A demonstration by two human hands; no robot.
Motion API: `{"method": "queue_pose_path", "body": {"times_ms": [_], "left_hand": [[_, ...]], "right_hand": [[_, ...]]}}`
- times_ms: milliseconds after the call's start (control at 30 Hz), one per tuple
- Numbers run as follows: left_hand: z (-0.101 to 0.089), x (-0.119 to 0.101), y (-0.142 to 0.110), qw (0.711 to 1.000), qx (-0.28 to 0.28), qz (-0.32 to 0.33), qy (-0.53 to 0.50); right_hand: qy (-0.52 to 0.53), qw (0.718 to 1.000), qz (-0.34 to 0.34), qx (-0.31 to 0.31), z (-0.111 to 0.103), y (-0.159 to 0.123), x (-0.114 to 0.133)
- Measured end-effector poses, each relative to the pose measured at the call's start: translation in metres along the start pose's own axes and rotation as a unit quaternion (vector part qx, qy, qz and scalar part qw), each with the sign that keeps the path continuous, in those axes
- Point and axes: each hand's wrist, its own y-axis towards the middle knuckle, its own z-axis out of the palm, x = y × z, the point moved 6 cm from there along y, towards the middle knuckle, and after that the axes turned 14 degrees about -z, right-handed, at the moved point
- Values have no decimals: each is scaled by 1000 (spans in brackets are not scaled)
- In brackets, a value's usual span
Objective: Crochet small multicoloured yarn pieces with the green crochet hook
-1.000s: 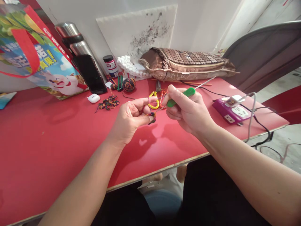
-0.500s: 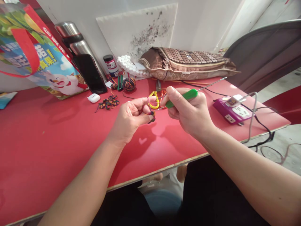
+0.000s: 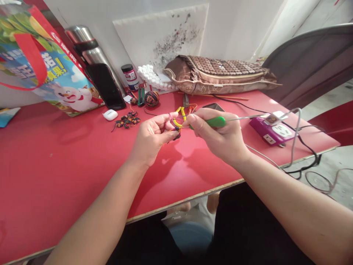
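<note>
Crochet piece: small, multicoloured, the crochet piece (image 3: 176,134) is pinched in your left hand (image 3: 149,139), held above the counter (image 3: 82,165) near its middle.
Left fingers: closed on the piece, thumb against it; pink yarn (image 3: 171,118) runs up to your raised index finger.
Right fingers: gripping the hook (image 3: 216,122) by its green handle; your right hand (image 3: 227,138) is just beside the left. Thin metal end points at the piece; whether it's in a stitch, can't tell. Other metal end sticks out toward the power strip.
Scissors: yellow-handled scissors (image 3: 182,117) lie just beyond your hands, partly hidden. Orange-handled tool (image 3: 190,109) next to them.
Dark flat object: dark flat object (image 3: 212,106) behind your right hand, mostly covered.
Yarn ball: multicoloured yarn ball (image 3: 152,99) beyond your left hand, beside a green clip (image 3: 141,97).
Loose piece: crumpled loose piece (image 3: 126,120), same colours, near the white case (image 3: 110,115).
Phone: upright phone (image 3: 107,88) leans on the steel flask (image 3: 95,55); shopping bag (image 3: 52,73) to their left.
Back of counter: jar (image 3: 130,76), white bobbly item (image 3: 149,75), long brown bag (image 3: 220,75) by the wall.
Right end: purple power strip (image 3: 268,129), white charger (image 3: 275,117) plugged in, cables trailing off the edge.
</note>
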Motion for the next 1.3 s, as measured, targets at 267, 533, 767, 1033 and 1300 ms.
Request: {"method": "queue_pose_path", "body": {"times_ms": [267,533,767,1033,1300], "left_hand": [[-11,5,6,995,-46,-44,-80],[-14,9,10,984,-48,-93,-147],[-14,14,12,979,-28,-108,-170],[-17,3,8,991,-83,55,-92],[-14,-5,1,989,-96,110,-13]], "right_hand": [[-46,984,-111,133,5,-4,2],[-154,941,-231,194,19,-15,2],[-329,870,-305,202,41,-28,-11],[-422,849,-237,213,53,-30,-12],[-389,871,-239,182,46,-28,4]]}}
